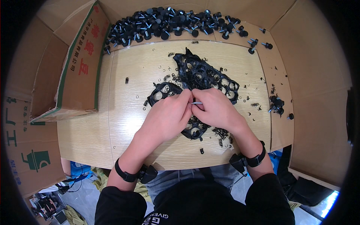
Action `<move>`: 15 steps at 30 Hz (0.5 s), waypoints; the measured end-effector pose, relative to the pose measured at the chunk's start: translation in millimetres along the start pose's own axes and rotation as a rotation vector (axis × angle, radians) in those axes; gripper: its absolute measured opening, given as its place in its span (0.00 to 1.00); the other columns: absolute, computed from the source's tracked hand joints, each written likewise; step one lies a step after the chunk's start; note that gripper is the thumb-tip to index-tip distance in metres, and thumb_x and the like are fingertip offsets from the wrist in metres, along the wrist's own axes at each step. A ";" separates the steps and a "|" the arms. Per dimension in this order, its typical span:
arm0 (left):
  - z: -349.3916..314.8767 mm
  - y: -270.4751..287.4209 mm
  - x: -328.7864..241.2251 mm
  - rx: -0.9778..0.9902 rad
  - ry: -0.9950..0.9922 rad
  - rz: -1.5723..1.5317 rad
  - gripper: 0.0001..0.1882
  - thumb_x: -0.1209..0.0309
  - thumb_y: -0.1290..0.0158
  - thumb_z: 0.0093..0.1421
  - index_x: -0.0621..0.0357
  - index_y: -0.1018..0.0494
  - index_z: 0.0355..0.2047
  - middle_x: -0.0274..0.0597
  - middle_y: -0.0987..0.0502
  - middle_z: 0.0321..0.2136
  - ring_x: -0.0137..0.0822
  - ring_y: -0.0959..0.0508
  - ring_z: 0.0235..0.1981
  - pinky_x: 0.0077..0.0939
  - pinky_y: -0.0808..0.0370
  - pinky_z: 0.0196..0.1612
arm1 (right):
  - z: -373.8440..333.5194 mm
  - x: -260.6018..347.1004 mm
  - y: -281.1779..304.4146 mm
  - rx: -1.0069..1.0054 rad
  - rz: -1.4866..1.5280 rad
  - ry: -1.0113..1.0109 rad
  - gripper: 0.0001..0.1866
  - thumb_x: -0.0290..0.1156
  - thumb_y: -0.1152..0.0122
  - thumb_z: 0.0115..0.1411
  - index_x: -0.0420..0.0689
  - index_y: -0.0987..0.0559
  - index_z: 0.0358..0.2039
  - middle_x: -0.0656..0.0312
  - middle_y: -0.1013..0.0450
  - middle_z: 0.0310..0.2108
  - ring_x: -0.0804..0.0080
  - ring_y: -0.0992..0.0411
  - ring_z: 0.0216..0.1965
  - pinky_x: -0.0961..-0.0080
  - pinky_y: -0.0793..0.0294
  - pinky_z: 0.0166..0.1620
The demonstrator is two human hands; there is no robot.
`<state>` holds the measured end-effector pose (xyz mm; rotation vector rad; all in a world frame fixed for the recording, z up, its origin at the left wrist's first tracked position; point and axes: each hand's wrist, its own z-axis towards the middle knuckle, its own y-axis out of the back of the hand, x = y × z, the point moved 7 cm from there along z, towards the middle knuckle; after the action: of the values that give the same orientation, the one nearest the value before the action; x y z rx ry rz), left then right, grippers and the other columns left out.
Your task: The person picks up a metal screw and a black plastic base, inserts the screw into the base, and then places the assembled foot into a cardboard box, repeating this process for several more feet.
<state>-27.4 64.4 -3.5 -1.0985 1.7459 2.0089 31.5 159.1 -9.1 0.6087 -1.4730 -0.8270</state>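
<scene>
My left hand (167, 116) and my right hand (217, 108) meet over the middle of the table, both closed with fingertips together. A thin metal shaft (196, 103) shows between them, in the fingers of my right hand. What my left fingertips pinch is hidden. Beneath and beyond the hands lies a black sheet with round holes (228, 84), crumpled into several lobes. Small dark springs (221, 133) gather by my right wrist, and more lie on and around the sheet. Tiny rings (137, 97) are scattered on the wood.
Along the back edge a pile of black knob-headed bolts (161, 24) rests on cardboard. A smaller cluster of black parts (276, 104) sits at the right. An open cardboard box (80, 75) stands at the left, and a cardboard wall (318, 93) rises at the right.
</scene>
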 end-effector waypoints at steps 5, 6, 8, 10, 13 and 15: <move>-0.7 0.8 -1.5 0.009 0.014 0.012 0.06 0.73 0.54 0.61 0.62 0.33 0.37 0.56 0.24 0.26 0.56 0.23 0.30 0.46 0.27 0.34 | -0.3 0.8 0.0 -0.006 0.006 0.002 0.11 0.32 0.46 0.51 0.39 0.23 0.31 0.50 0.25 0.25 0.49 0.24 0.30 0.56 0.25 0.35; -0.9 1.0 -1.7 0.010 0.018 0.012 0.06 0.73 0.54 0.61 0.62 0.33 0.37 0.56 0.24 0.26 0.56 0.23 0.30 0.47 0.27 0.34 | -0.3 0.8 -0.2 -0.006 -0.001 0.004 0.11 0.32 0.46 0.51 0.39 0.24 0.31 0.49 0.25 0.25 0.49 0.24 0.30 0.56 0.25 0.35; -1.2 0.9 -1.5 0.012 0.021 0.012 0.06 0.73 0.54 0.61 0.62 0.33 0.37 0.56 0.24 0.26 0.56 0.23 0.30 0.47 0.27 0.34 | -0.4 0.6 -0.6 -0.007 -0.008 0.005 0.11 0.32 0.46 0.51 0.39 0.24 0.31 0.49 0.25 0.25 0.49 0.24 0.30 0.56 0.25 0.35; -1.3 0.7 -1.2 0.013 0.020 0.014 0.06 0.73 0.54 0.61 0.62 0.33 0.36 0.56 0.24 0.26 0.56 0.23 0.30 0.47 0.27 0.34 | -0.8 0.8 -0.8 -0.012 -0.011 0.013 0.10 0.32 0.46 0.51 0.39 0.24 0.31 0.49 0.25 0.25 0.49 0.24 0.30 0.56 0.25 0.35; -1.3 0.0 -1.1 0.013 0.019 0.020 0.06 0.73 0.54 0.61 0.62 0.33 0.36 0.55 0.24 0.25 0.56 0.23 0.29 0.47 0.28 0.33 | -1.0 0.4 -1.5 -0.007 -0.008 0.016 0.10 0.32 0.46 0.51 0.39 0.24 0.31 0.49 0.25 0.24 0.49 0.24 0.30 0.56 0.25 0.34; -1.8 1.0 -2.1 0.014 0.013 0.020 0.06 0.73 0.54 0.61 0.62 0.33 0.36 0.55 0.24 0.25 0.56 0.23 0.29 0.47 0.28 0.33 | -1.1 1.4 -0.5 -0.005 -0.007 0.013 0.10 0.32 0.46 0.51 0.39 0.24 0.31 0.49 0.25 0.25 0.49 0.24 0.30 0.56 0.25 0.34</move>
<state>-26.1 63.1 -1.4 -1.0969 1.7811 2.0029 32.4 157.5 -8.8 0.6150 -1.4572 -0.8304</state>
